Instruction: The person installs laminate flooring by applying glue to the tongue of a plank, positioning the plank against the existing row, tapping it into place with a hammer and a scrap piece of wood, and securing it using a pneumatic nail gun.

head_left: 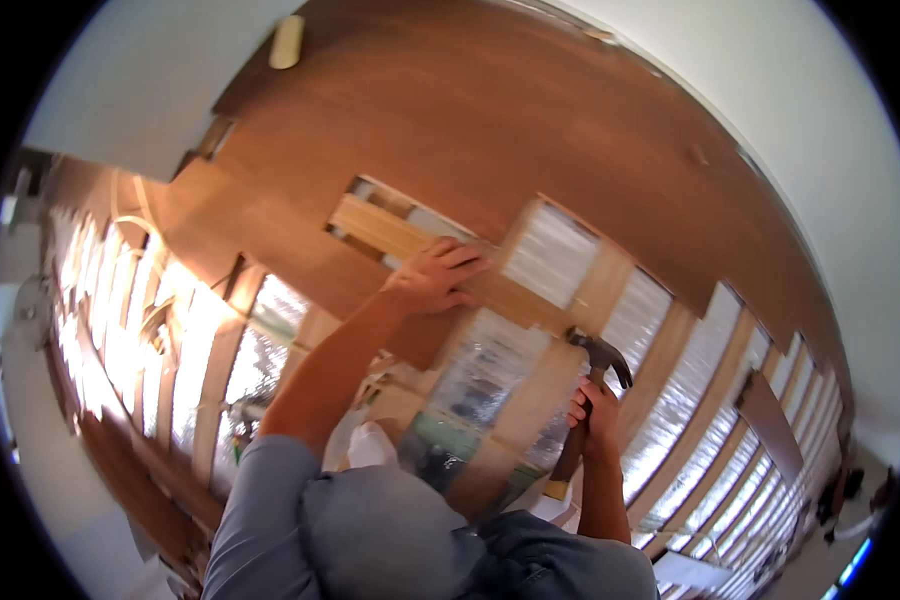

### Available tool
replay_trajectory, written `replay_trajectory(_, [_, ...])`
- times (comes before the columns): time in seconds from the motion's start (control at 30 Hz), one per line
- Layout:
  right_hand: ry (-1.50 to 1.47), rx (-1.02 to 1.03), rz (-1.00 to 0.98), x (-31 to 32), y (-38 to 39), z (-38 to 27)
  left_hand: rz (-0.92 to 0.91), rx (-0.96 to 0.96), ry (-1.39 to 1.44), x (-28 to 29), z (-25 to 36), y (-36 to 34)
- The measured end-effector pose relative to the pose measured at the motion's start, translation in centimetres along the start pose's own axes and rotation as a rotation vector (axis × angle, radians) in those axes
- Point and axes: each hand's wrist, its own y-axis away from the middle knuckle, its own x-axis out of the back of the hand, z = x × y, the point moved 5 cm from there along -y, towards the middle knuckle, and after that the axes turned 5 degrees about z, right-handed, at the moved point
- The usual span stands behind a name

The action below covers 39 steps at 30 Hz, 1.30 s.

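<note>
My right hand is wrapped round the handle of a claw hammer. The hammer's dark head is at the right end of a light brown wooden plank; whether the two touch I cannot tell. Across the plank lies my left hand, its fingers stretched out and pointing right. Toward the upper left the plank runs over a gap in the brown floorboards. Below and right of the plank, bare wooden joists alternate with shiny silvery sheeting.
Several loose brown boards lie at the lower left. One short board rests across the joists at the right. A pale yellow block sits at the floor's far left. White walls border the floor.
</note>
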Motion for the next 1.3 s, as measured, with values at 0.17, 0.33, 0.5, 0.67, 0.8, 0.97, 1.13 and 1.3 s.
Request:
replay_trajectory(0.17, [-0.273, 0.26, 0.335, 5.7, -0.2, -0.9, 0.041, 0.0, -0.055, 0.5, 0.4, 0.4])
replay_trajectory(0.33, [0.255, -0.065, -0.192, -4.4, 0.0, 0.5, -0.004, 0.016, 0.001, 0.6, 0.4, -0.1])
replay_trajectory(0.5, [0.569, -0.016, -0.596, -15.0, 8.8, -0.2, -0.027, -0.115, -0.143, -0.8, -1.9, 0.2])
replay_trajectory(0.67, [0.13, 0.158, 0.12, -3.3, 4.1, -3.8, 0.012, -0.01, 0.052, 1.1, 0.4, 1.0])
replay_trajectory(0.8, [-0.173, 0.261, 0.389, 4.6, 1.8, -4.2, 0.031, 0.012, 0.014, 1.0, 0.8, -0.4])
replay_trajectory(0.97, [0.124, -0.037, 0.17, -3.3, 0.7, -0.3, 0.022, -0.007, -0.026, -0.1, 1.5, -1.7])
replay_trajectory(1.13, [0.122, 0.047, 0.103, 0.2, -0.3, -1.5, 0.044, 0.038, 0.027, 0.8, -1.0, 2.0])
replay_trajectory(1.3, [-0.166, 0.249, 0.382, 3.2, -1.7, 1.6, 0.02, -0.019, -0.024, -1.3, -0.3, -0.9])
